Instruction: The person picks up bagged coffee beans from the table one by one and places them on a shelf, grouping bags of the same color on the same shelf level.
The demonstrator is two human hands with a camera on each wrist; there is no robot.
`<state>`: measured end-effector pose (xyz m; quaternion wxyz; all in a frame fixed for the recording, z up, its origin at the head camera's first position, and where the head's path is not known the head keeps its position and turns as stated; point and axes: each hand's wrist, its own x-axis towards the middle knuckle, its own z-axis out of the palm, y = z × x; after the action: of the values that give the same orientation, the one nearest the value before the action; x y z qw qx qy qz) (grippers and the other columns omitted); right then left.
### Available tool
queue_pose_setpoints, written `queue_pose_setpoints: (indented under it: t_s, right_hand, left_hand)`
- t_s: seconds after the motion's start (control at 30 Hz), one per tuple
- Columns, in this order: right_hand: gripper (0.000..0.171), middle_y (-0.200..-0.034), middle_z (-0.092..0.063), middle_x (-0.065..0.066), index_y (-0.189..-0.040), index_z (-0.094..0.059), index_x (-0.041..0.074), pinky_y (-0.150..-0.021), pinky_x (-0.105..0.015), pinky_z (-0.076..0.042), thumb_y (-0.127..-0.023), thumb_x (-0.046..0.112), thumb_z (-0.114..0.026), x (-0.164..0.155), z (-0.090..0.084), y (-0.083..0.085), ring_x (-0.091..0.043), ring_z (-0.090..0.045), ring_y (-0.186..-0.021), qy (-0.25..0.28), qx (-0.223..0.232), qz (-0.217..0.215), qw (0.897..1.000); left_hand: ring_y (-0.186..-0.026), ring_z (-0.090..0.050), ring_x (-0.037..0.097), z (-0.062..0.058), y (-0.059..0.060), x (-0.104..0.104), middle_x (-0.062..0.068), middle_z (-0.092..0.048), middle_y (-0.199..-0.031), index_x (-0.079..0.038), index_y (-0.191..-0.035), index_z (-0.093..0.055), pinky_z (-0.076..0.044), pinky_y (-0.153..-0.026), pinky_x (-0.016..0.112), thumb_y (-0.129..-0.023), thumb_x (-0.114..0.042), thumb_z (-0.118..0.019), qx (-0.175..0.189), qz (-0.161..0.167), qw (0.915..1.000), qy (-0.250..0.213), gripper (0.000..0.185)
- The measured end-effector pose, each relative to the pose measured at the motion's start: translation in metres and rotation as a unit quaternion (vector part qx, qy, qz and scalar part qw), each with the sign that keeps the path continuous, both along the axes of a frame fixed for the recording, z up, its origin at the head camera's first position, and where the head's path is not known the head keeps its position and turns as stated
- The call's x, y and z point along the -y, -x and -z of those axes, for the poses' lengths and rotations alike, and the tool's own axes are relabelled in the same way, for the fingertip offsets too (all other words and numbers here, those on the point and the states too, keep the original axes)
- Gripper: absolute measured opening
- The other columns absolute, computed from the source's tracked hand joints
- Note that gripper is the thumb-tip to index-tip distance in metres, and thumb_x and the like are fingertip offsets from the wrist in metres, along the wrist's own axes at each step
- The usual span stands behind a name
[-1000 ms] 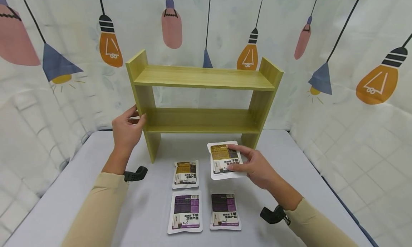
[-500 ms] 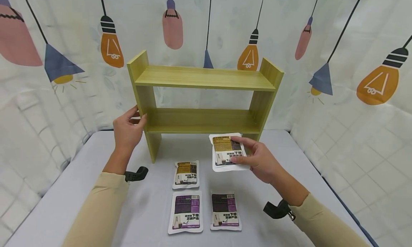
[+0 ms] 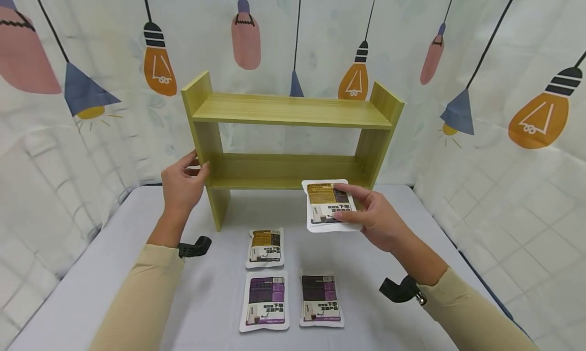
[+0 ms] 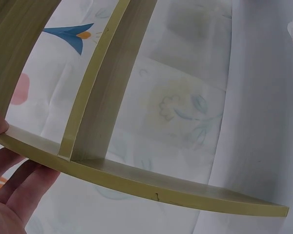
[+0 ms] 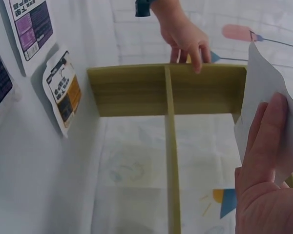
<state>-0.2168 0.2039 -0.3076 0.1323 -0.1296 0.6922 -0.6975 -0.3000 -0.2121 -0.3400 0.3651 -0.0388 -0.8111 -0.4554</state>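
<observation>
The gold-labelled white pouch (image 3: 321, 208) was pinched in my right hand (image 3: 382, 218), up off the white-covered table (image 3: 206, 310), in the head view. My thumb lay over the right part of its printed face, and the label faced me. It was at the right end of the lower board (image 3: 265, 173) of the yellow wood-grain shelf (image 3: 293, 109), covering part of that board's front edge; I could not tell whether the two touched. My left hand (image 3: 182, 185) gripped the left side panel (image 3: 206, 137), near the height of the lower board. On the table lay a second gold-labelled pouch (image 3: 265, 246) and, nearer to me, two purple-labelled pouches (image 3: 265, 301) side by side, just apart. Beige sleeves (image 3: 137, 290) covered my forearms, and behind the shelf was a pale backdrop (image 3: 270, 15) printed with lamps and bulbs. In the left wrist view, my thumb and fingers were on opposite sides of the panel, its edge between them; part of a pouch showed at the right border. In the right wrist view, the held pouch turned its plain white back to the camera, my fingers laid against it. Beyond were the shelf and my left hand on its panel, with three pouches off to the left.
</observation>
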Motion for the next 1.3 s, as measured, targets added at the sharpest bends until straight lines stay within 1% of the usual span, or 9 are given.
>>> queue_pose_setpoints:
  t_s: [0.13, 0.43, 0.77, 1.07, 1.3]
  right_hand:
    - [0.074, -0.157, -0.036, -0.014, -0.156, -0.044, 0.011, -0.085, -0.028, -0.061, -0.089, -0.003, -0.073, -0.001, -0.005, 0.0, -0.022, -0.065, -0.114, -0.007, -0.01, 0.005, 1.0]
    - [0.072, -0.156, -0.034, -0.008, -0.156, -0.044, 0.017, -0.09, -0.027, -0.06, -0.092, -0.001, -0.071, -0.003, -0.019, 0.002, -0.024, -0.059, -0.123, -0.008, -0.013, 0.018, 1.0]
    - [0.071, -0.153, -0.035, -0.008, -0.156, -0.044, 0.013, -0.09, -0.026, -0.06, -0.092, -0.003, -0.069, -0.007, -0.032, 0.005, -0.024, -0.059, -0.12, 0.005, -0.022, 0.011, 1.0]
    - [0.069, -0.148, -0.039, -0.006, -0.154, -0.047, 0.013, -0.086, -0.027, -0.061, -0.091, -0.008, -0.068, -0.007, -0.04, 0.008, -0.021, -0.065, -0.114, 0.02, -0.03, 0.011, 0.999]
    - [0.069, -0.148, -0.041, -0.006, -0.154, -0.047, 0.014, -0.086, -0.026, -0.061, -0.092, -0.009, -0.066, -0.007, -0.051, 0.011, -0.021, -0.065, -0.115, 0.028, -0.029, 0.015, 0.999]
  left_hand:
    - [-0.093, -0.075, 0.033, 0.0, 0.001, 0.0, 0.015, -0.076, -0.118, -0.018, -0.139, -0.066, -0.045, -0.068, 0.0, -0.098, -0.024, -0.064, 0.004, -0.001, 1.0, -0.002, 0.042]
    - [-0.094, -0.075, 0.033, 0.001, 0.002, 0.0, 0.015, -0.075, -0.12, -0.018, -0.14, -0.065, -0.046, -0.067, 0.001, -0.098, -0.025, -0.064, 0.009, -0.007, 0.9999, 0.0, 0.042]
    - [-0.094, -0.075, 0.032, 0.0, 0.0, 0.0, 0.014, -0.076, -0.119, -0.019, -0.14, -0.065, -0.049, -0.07, 0.004, -0.098, -0.024, -0.065, 0.008, -0.004, 1.0, -0.001, 0.042]
    - [-0.096, -0.075, 0.032, 0.001, 0.003, 0.0, 0.013, -0.075, -0.123, -0.019, -0.14, -0.065, -0.044, -0.068, -0.001, -0.098, -0.024, -0.064, 0.001, -0.011, 0.9999, 0.006, 0.042]
    - [-0.095, -0.075, 0.032, 0.003, 0.003, 0.001, 0.014, -0.075, -0.122, -0.019, -0.14, -0.065, -0.044, -0.067, -0.001, -0.098, -0.025, -0.064, 0.001, -0.01, 0.9999, 0.003, 0.042]
